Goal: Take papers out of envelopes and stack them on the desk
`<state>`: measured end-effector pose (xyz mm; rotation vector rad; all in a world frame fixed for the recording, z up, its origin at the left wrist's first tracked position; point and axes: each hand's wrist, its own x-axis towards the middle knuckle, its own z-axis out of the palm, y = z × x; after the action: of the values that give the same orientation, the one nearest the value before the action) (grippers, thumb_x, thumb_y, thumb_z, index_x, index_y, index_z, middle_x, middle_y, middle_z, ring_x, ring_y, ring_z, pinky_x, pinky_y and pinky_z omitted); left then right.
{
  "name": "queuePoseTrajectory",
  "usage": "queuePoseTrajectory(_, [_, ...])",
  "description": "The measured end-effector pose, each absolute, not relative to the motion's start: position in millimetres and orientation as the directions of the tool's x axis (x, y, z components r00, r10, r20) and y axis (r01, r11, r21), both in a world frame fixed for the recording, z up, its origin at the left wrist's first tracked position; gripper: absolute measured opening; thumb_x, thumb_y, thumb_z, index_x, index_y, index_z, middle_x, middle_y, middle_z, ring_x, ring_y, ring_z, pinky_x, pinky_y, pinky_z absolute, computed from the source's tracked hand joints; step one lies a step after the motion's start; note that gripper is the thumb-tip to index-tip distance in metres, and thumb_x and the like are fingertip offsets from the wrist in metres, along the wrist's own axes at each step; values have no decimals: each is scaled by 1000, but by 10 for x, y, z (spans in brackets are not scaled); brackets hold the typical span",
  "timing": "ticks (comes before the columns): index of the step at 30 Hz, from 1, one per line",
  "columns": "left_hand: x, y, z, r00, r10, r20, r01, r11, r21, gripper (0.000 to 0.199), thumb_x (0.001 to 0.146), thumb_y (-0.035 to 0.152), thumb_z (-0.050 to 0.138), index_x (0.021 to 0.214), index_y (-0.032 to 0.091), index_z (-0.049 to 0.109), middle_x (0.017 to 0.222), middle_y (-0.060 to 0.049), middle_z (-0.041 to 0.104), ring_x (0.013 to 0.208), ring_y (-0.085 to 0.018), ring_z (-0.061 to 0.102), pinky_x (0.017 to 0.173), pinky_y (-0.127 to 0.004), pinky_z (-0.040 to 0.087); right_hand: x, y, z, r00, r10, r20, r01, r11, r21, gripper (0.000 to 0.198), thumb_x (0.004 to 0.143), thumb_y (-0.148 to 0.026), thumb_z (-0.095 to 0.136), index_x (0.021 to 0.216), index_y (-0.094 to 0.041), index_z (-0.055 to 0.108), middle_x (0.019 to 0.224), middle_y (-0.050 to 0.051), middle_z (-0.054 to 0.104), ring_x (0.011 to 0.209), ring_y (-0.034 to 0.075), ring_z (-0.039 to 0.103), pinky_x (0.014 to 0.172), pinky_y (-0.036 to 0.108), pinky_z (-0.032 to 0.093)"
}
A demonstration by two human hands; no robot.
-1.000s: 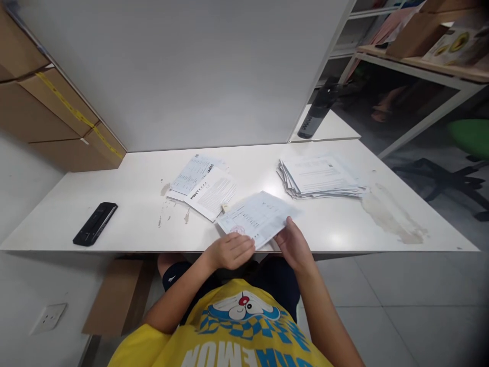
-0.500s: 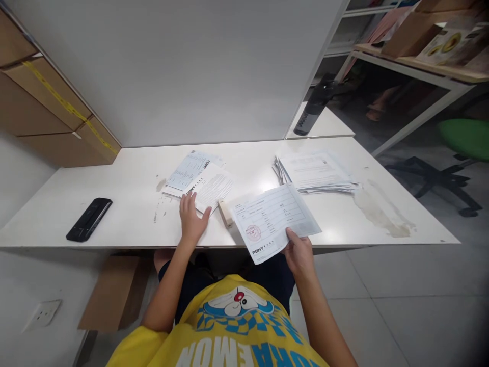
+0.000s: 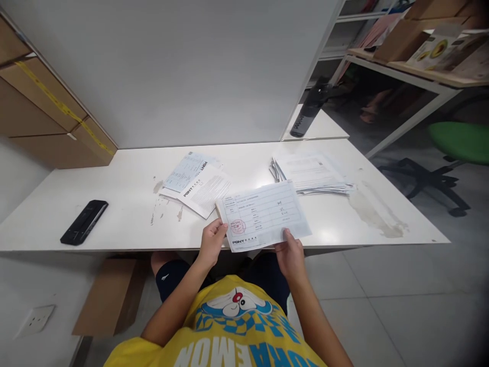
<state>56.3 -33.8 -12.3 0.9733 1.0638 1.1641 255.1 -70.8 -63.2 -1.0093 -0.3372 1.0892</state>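
Over the near edge of a white desk (image 3: 126, 219), at my twelve o'clock, I hold a tilted, gridded, pale blue paper form (image 3: 265, 221), right hand (image 3: 291, 255) clamped on its five o'clock edge, left hand (image 3: 212, 242) pinching at eight, near a round red stamp (image 3: 238, 227) and black PONY lettering (image 3: 238, 241).

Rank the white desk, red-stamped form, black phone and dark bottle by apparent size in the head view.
1. White desk
2. Red-stamped form
3. Black phone and dark bottle: too alike to rank.
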Motion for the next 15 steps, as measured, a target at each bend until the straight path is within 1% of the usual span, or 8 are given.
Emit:
queuePoseTrajectory(4, [480, -362, -120, -26, 996, -86, -169, 80, 982, 31, 80, 43, 70, 92, 15, 73, 91, -7, 76, 87, -23, 70, 83, -34, 54, 2711, -678, -663, 459, 874, -157, -501, 109, -859, 52, 74, -39, 77, 123, -23, 66, 119, 7, 70, 115, 25, 64, 103, 47, 49])
queuePoseTrajectory(6, [460, -405, -133, -38, 998, -53, -146, 47, 988, 29, 81, 42, 69, 93, 16, 71, 91, -7, 76, 88, -22, 70, 84, -33, 54, 2828, -661, -661, 440, 883, -161, -425, 47, -904, 50, 68, -40, 81, 112, -20, 70, 109, 8, 73, 107, 26, 67, 100, 46, 50])
queuePoseTrajectory(8, [443, -446, -150, -62, 998, -10, -136, 2, 991, 29, 82, 42, 67, 96, 17, 70, 92, -7, 75, 89, -21, 70, 84, -33, 54, 2944, -649, -626, 394, 902, -178, -309, -52, -950, 46, 64, -42, 85, 101, -18, 73, 99, 9, 75, 97, 27, 69, 95, 46, 52])
queuePoseTrajectory(10, [413, -468, -162, -107, 993, 45, -114, -57, 992, 28, 84, 43, 66, 96, 18, 68, 91, -7, 75, 88, -21, 70, 83, -33, 54, 3022, -630, -552, 328, 930, -167, -179, -113, -977, 45, 62, -46, 85, 95, -18, 74, 95, 10, 75, 91, 28, 68, 89, 45, 54])
queuePoseTrajectory(12, [357, -465, -173, -124, 987, 107, -83, -117, 990, 26, 85, 44, 66, 93, 19, 66, 92, -7, 74, 91, -22, 70, 86, -34, 53, 3036, -599, -468, 264, 959, -106, -75, -89, -993, 45, 63, -52, 82, 93, -20, 74, 94, 9, 75, 92, 28, 68, 85, 43, 54])
queuePoseTrajectory(15, [253, -419, -233, -35, 977, 212, -59, -214, 975, 27, 84, 43, 69, 99, 20, 64, 106, -9, 72, 107, -25, 66, 95, -38, 50, 2959, -537, -421, 179, 984, -16, -6, -15, -1000, 39, 65, -55, 79, 87, -23, 72, 90, 7, 73, 89, 26, 66, 82, 39, 53])
